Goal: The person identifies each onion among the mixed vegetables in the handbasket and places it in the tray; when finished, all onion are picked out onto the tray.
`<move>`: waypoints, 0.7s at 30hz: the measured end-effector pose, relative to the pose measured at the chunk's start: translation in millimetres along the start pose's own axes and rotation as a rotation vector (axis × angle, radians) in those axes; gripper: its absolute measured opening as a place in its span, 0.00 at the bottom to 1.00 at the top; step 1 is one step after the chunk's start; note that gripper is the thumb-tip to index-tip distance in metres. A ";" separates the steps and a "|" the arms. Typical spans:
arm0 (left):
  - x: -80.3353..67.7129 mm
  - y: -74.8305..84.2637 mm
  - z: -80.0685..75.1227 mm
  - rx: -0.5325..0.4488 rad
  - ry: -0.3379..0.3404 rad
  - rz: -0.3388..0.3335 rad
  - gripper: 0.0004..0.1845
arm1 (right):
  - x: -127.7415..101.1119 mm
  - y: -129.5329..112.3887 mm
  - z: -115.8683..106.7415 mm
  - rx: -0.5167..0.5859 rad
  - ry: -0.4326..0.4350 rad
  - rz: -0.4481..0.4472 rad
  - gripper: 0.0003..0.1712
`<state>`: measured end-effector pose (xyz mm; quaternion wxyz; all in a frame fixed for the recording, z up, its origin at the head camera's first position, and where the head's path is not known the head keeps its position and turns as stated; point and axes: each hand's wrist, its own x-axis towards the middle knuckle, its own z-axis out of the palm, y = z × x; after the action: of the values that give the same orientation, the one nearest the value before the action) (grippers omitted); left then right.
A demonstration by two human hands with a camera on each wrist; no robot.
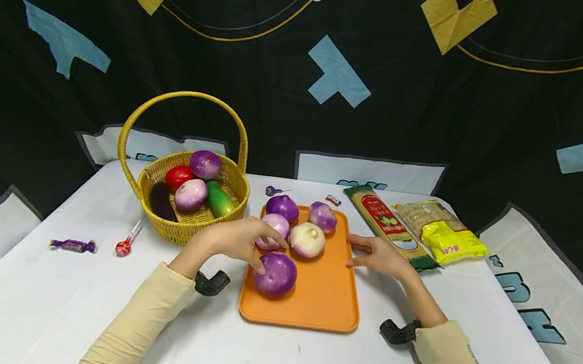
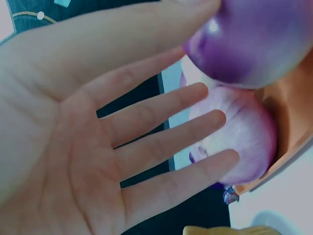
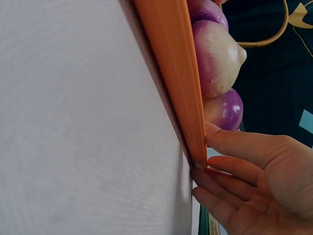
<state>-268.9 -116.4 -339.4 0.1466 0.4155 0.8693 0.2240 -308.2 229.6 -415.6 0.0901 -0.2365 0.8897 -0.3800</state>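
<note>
On an orange tray (image 1: 326,297) lie several purple and white onions. The left hand (image 1: 245,240) is over the tray's left side, its thumb at the large purple onion (image 1: 276,278) in front. In the left wrist view its fingers are nearly straight, the index tip passing behind that onion (image 2: 259,39). Its other fingertips overlap a pale purple onion (image 2: 249,132). At the tray's right edge, the right hand (image 1: 378,255) pinches the rim (image 3: 183,98), thumb over the top and fingers against the outer side. A white onion (image 1: 308,240) sits mid-tray, with two purple ones behind.
A yellow wicker basket (image 1: 191,233) with a tall handle stands at left, holding an eggplant, a tomato, onions and a green vegetable. Wrapped candy (image 1: 74,245) and a red lollipop (image 1: 124,247) lie left. Right of the tray are a green packet (image 1: 391,223) and a yellow bag (image 1: 442,229).
</note>
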 end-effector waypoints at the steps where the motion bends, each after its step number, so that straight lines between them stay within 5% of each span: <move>1: 0.7 1.8 0.8 0.001 -0.010 -0.002 0.27 | 0.3 0.6 0.0 -0.002 0.000 -0.004 0.37; 8: 6.3 7.1 7.0 0.020 -0.028 0.001 0.27 | -0.4 1.0 0.1 0.020 -0.004 -0.004 0.38; 21: -6.9 2.7 -7.3 0.118 0.072 -0.057 0.31 | -1.1 -1.1 -0.3 0.023 -0.011 -0.005 0.37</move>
<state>-266.2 -122.3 -331.3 0.0965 0.3903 0.8972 0.1829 -306.9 229.7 -414.6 0.0967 -0.2400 0.8842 -0.3890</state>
